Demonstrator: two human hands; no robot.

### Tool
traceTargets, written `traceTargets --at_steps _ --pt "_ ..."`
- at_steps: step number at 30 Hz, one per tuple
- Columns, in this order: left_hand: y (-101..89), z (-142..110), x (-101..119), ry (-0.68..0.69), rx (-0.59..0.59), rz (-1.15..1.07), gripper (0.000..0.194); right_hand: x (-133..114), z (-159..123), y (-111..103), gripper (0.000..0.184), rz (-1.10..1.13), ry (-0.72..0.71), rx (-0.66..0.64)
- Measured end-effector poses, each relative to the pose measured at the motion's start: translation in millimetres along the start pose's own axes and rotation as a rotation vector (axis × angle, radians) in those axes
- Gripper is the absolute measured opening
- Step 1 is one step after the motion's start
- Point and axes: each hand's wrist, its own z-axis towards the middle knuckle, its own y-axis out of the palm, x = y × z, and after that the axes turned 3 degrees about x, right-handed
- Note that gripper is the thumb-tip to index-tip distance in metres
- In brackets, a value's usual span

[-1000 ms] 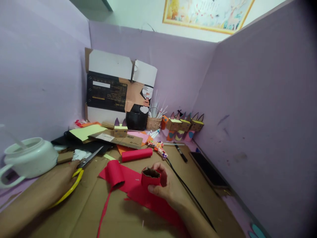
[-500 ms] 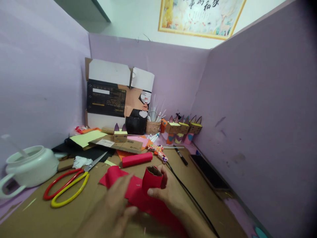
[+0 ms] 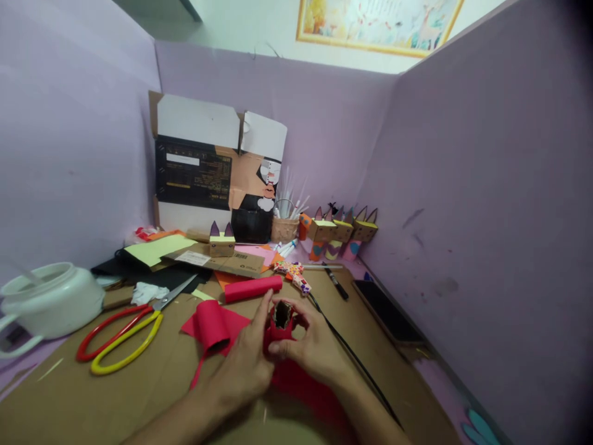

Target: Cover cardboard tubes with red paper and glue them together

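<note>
A short cardboard tube wrapped in red paper (image 3: 280,330) stands between my hands, its open brown end facing up and its rim looking uneven. My right hand (image 3: 317,343) grips it from the right, thumb in front and fingers curled behind. Against its left side presses my left hand (image 3: 250,358), with the fingers fairly straight and part of them hidden by the tube. Red paper (image 3: 303,389) lies below my right wrist. Left of my hands, a curled red paper piece (image 3: 212,321) rests on a flat red sheet (image 3: 238,322).
Red-and-yellow scissors (image 3: 125,337) and a white pot (image 3: 55,303) are at left. Behind my hands are a red roll (image 3: 254,288) and a patterned glue gun (image 3: 294,275), its black cord trailing right. A marker (image 3: 336,282) and phone (image 3: 386,312) lie at right; cardboard cat figures (image 3: 343,232) stand behind.
My left hand has moved right from near the curled red paper and now touches the tube. The tube looks squeezed narrower. The whole view has shifted slightly.
</note>
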Motion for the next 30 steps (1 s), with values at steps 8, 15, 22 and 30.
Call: traceTargets --at_steps 8,15,22,30 --pt "-6.4 7 -39 0.03 -0.134 0.584 0.055 20 12 -12 0.038 -0.094 0.137 0.109" --pt "-19.3 2 -51 0.005 -0.081 0.77 0.053 12 10 -8 0.048 -0.081 0.117 0.254" --pt "-44.0 11 -60 -0.01 0.216 0.87 0.043 21 2 7 0.045 -0.133 0.036 0.069" --pt "-45.5 1 -54 0.151 0.291 0.59 0.029 44 1 11 0.03 -0.076 0.092 -0.014"
